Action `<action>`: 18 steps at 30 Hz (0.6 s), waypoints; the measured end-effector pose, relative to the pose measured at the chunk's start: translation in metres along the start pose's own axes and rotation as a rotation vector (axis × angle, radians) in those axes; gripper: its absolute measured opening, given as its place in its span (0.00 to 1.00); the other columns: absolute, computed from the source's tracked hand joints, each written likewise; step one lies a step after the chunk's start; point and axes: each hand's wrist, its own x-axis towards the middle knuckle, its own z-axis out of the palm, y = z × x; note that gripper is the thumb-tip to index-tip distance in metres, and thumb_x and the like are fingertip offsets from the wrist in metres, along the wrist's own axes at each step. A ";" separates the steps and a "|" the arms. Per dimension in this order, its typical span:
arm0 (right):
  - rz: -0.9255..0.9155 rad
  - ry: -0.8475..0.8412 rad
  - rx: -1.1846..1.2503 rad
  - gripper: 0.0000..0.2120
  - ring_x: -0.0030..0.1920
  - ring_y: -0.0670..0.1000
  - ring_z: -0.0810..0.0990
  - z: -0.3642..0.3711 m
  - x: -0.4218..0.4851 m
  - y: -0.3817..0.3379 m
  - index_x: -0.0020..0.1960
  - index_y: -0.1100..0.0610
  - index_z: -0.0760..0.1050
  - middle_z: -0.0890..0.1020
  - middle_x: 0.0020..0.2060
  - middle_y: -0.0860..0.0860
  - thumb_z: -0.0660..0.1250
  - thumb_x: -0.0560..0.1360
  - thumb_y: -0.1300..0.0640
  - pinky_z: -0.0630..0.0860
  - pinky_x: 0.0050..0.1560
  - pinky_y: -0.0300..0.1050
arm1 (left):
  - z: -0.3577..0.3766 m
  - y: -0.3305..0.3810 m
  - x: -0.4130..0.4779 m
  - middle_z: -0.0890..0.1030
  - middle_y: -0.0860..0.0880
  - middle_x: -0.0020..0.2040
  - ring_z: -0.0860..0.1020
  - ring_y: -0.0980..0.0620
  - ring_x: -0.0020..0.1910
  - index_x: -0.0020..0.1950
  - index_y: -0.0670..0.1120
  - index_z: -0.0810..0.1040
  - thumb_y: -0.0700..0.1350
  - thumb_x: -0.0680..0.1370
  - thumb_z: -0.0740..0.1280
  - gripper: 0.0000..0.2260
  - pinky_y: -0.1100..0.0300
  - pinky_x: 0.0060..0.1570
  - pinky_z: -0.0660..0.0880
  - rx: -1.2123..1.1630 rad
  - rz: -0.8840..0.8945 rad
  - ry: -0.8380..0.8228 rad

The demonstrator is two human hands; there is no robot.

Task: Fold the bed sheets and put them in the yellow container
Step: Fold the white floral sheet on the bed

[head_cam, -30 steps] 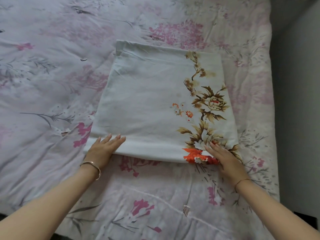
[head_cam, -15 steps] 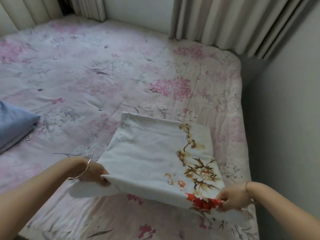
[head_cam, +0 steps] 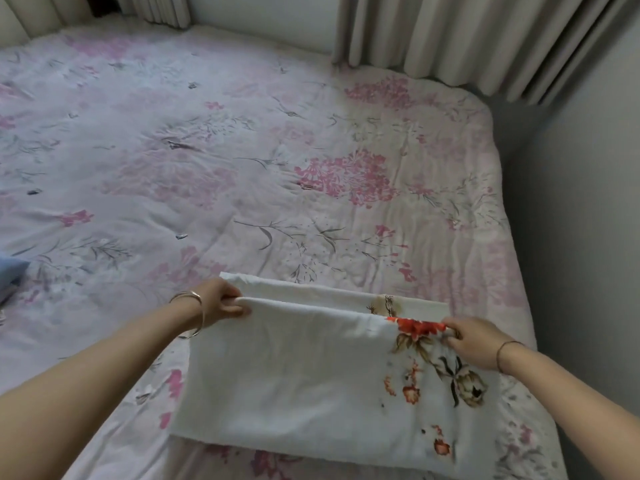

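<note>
Your left hand (head_cam: 221,301) pinches the sheet (head_cam: 294,375) at the left end of its raised edge; your right hand (head_cam: 474,341) pinches the right end. The sheet lies folded on the bed (head_cam: 242,150), long axis left to right, flowers rightward.

Left hand (head_cam: 221,302), right hand (head_cam: 475,342) pinching, arms outstretched
</note>
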 end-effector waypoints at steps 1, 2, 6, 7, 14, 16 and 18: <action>0.020 0.043 -0.030 0.10 0.50 0.53 0.78 0.000 0.014 0.000 0.52 0.53 0.76 0.82 0.49 0.51 0.57 0.78 0.55 0.73 0.52 0.44 | 0.002 -0.004 0.016 0.62 0.52 0.27 0.62 0.53 0.29 0.30 0.48 0.66 0.50 0.74 0.70 0.17 0.64 0.27 0.57 0.006 -0.005 0.035; 0.033 0.079 -0.047 0.11 0.52 0.54 0.78 -0.001 0.027 0.000 0.55 0.52 0.76 0.82 0.50 0.51 0.57 0.79 0.54 0.72 0.54 0.44 | 0.004 -0.008 0.031 0.65 0.52 0.28 0.65 0.51 0.32 0.32 0.49 0.69 0.51 0.74 0.70 0.15 0.64 0.28 0.59 0.004 -0.019 0.061; 0.065 0.066 -0.172 0.10 0.58 0.54 0.75 0.000 0.078 -0.003 0.52 0.46 0.74 0.79 0.54 0.49 0.55 0.79 0.55 0.68 0.55 0.43 | 0.010 -0.015 0.084 0.76 0.49 0.39 0.75 0.46 0.42 0.45 0.50 0.79 0.54 0.75 0.67 0.09 0.60 0.38 0.65 0.114 -0.069 0.033; 0.077 0.035 -0.210 0.09 0.59 0.54 0.74 0.007 0.090 -0.006 0.49 0.45 0.72 0.78 0.54 0.49 0.55 0.78 0.56 0.66 0.55 0.43 | 0.016 -0.018 0.096 0.79 0.49 0.44 0.77 0.46 0.47 0.50 0.51 0.79 0.55 0.76 0.66 0.10 0.60 0.41 0.67 0.171 -0.092 0.005; 0.232 0.392 -0.264 0.14 0.63 0.56 0.67 0.072 0.130 -0.012 0.60 0.55 0.69 0.74 0.58 0.53 0.52 0.77 0.61 0.50 0.72 0.58 | 0.058 -0.034 0.130 0.75 0.48 0.60 0.69 0.46 0.62 0.60 0.51 0.74 0.55 0.78 0.60 0.14 0.54 0.58 0.63 0.361 -0.152 0.020; 0.229 0.719 -0.072 0.19 0.63 0.59 0.66 0.089 0.125 -0.030 0.61 0.59 0.68 0.74 0.59 0.60 0.50 0.72 0.65 0.47 0.72 0.56 | 0.079 -0.030 0.115 0.74 0.46 0.62 0.67 0.45 0.63 0.60 0.48 0.73 0.53 0.77 0.60 0.15 0.50 0.61 0.60 0.331 -0.046 0.353; 0.135 0.855 0.078 0.28 0.68 0.59 0.62 0.105 0.113 -0.067 0.67 0.57 0.64 0.70 0.66 0.60 0.53 0.67 0.67 0.44 0.72 0.52 | 0.106 -0.010 0.088 0.69 0.44 0.67 0.64 0.44 0.67 0.65 0.46 0.69 0.51 0.76 0.56 0.19 0.46 0.66 0.56 0.212 0.146 0.587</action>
